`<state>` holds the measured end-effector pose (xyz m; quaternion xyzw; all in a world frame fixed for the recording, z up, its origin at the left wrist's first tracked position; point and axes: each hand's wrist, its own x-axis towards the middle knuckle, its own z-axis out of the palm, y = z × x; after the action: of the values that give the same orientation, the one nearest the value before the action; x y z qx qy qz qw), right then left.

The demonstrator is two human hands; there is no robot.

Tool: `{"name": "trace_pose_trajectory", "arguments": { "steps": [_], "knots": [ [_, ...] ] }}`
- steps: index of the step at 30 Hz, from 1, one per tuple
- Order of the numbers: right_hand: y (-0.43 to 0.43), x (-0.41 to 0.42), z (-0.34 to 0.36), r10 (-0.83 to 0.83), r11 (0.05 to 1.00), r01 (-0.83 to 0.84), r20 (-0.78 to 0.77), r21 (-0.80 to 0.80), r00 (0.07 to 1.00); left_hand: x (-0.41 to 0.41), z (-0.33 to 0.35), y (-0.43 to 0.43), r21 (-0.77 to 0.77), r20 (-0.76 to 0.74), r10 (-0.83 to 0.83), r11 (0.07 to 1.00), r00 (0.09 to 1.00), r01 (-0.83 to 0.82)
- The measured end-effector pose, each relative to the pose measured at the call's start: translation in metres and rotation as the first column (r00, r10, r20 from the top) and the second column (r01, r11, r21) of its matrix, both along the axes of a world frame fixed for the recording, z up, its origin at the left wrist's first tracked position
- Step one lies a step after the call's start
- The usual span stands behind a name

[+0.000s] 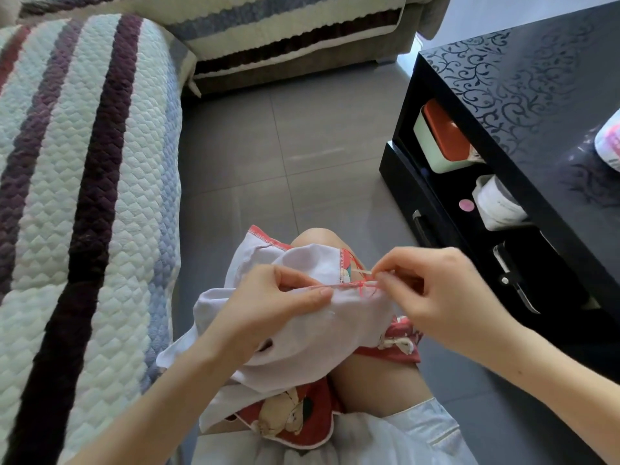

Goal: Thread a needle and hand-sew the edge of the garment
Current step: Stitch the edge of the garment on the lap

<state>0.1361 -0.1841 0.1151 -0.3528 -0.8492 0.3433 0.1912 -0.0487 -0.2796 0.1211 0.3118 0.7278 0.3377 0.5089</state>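
A white garment [322,333] with red printed trim and red overlock stitching lies bunched over my knee. My left hand [268,303] pinches a fold of the white cloth along its edge, thumb on top. My right hand [432,290] pinches at the seam just right of that fold, fingertips together on the red thread [360,286], which loops at the fabric edge. The needle itself is too small to make out between my fingertips.
A quilted striped sofa cover [84,196] fills the left. A black glossy coffee table [523,105] stands at the right, its open shelf holding a red-lidded box [443,135], a white container [496,203] and a dark knife-like tool [516,276]. Grey floor tiles [285,146] lie ahead.
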Motion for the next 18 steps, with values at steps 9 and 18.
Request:
{"name": "trace_pose_trajectory", "arguments": {
  "steps": [9, 18],
  "knots": [
    [0.096, 0.029, -0.001, -0.495, 0.854, 0.466, 0.087, 0.232, 0.864, -0.004, 0.003, 0.005, 0.082, -0.097, -0.004, 0.997, 0.995, 0.012],
    [0.155, 0.024, 0.005, -0.100, 0.949, 0.243, 0.539, -0.201, 0.836, -0.003, 0.007, 0.007, 0.094, -0.104, 0.024, 0.995, 0.994, -0.014]
  ]
}}
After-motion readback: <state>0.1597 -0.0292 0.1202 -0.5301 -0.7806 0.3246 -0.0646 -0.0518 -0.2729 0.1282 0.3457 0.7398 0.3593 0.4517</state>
